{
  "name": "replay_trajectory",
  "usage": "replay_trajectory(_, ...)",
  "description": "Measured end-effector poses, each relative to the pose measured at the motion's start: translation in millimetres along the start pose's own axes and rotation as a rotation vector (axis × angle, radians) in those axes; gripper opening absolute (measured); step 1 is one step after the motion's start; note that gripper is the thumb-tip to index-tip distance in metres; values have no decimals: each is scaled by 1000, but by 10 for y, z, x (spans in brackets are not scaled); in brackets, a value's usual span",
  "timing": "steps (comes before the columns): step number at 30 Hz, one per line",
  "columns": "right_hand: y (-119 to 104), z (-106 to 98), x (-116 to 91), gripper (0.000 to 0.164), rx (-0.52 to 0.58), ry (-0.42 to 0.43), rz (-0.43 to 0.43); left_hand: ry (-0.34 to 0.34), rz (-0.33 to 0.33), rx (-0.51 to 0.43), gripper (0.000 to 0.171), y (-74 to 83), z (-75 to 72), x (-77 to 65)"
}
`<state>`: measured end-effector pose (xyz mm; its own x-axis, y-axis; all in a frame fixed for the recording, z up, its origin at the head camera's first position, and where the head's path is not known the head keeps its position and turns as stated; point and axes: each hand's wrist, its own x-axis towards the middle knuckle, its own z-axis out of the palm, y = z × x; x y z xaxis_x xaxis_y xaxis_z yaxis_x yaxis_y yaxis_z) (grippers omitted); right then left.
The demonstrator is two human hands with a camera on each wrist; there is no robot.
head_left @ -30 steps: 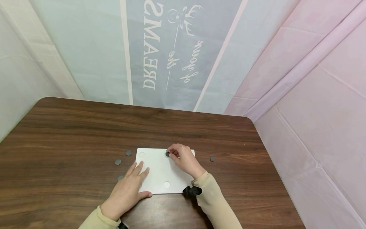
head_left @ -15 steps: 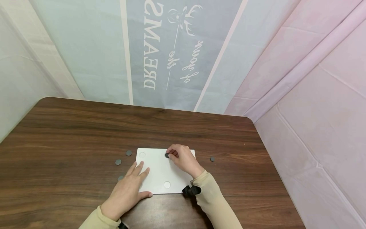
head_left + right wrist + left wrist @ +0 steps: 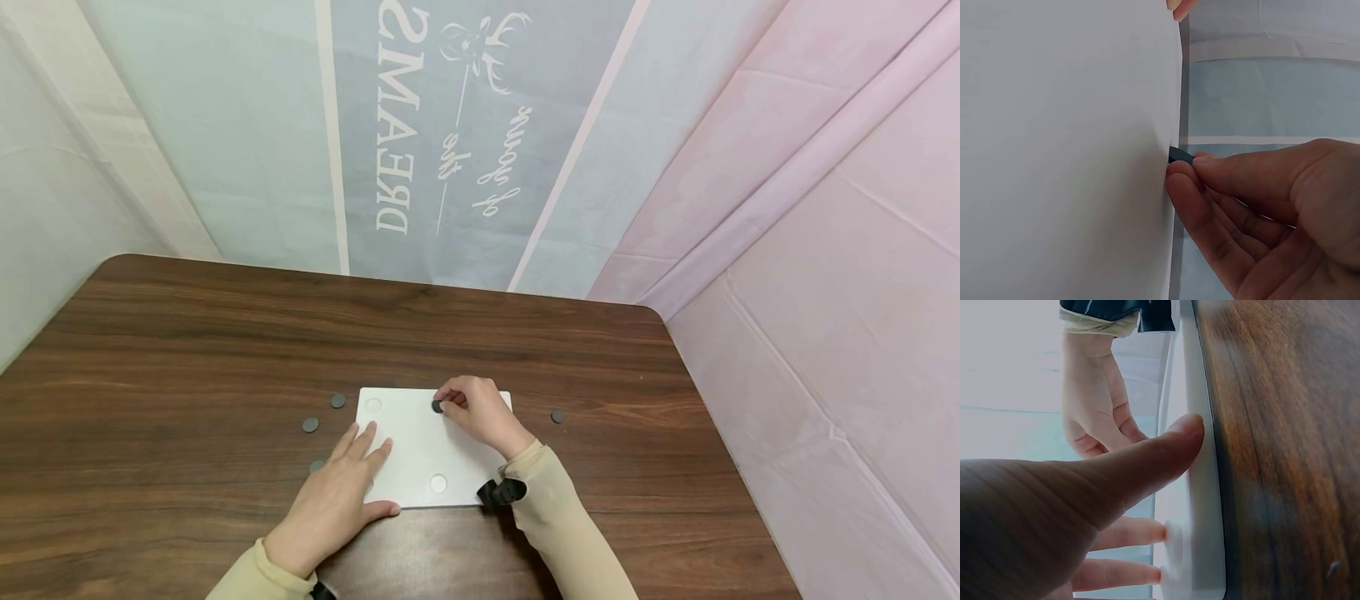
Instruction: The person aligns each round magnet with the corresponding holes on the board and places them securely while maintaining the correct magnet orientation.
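Observation:
A white rectangular board point(image 3: 416, 454) with shallow round recesses lies flat on the wooden table. My right hand point(image 3: 483, 414) pinches a small dark grey disc point(image 3: 437, 407) between thumb and fingers at the board's far edge. In the right wrist view the disc point(image 3: 1180, 155) is tilted, its lower edge against the white surface. My left hand point(image 3: 333, 492) rests spread over the board's near left corner, its thumb point(image 3: 1188, 428) along the near edge. One round recess point(image 3: 372, 405) shows at the far left and another recess point(image 3: 438, 483) near the front edge.
Left of the board lie a grey disc point(image 3: 337, 401), a second disc point(image 3: 310, 425) and a third disc point(image 3: 317, 467) partly behind the left hand. Another disc point(image 3: 557, 417) lies to the right. A printed cloth point(image 3: 480, 167) hangs behind the table point(image 3: 225, 358).
The right hand has shifted very slightly left with the disc still pinched at the far edge of the board. The left hand has stayed in place.

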<state>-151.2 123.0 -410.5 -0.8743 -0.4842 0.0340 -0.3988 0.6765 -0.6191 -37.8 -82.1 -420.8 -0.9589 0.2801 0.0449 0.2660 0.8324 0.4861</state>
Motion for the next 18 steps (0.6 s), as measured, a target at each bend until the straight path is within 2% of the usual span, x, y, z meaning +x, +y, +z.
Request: replay_trajectory(18, -20, 2, 44, 10, -78, 21, -4, -12, -11, -6, 73, 4, -8, -3)
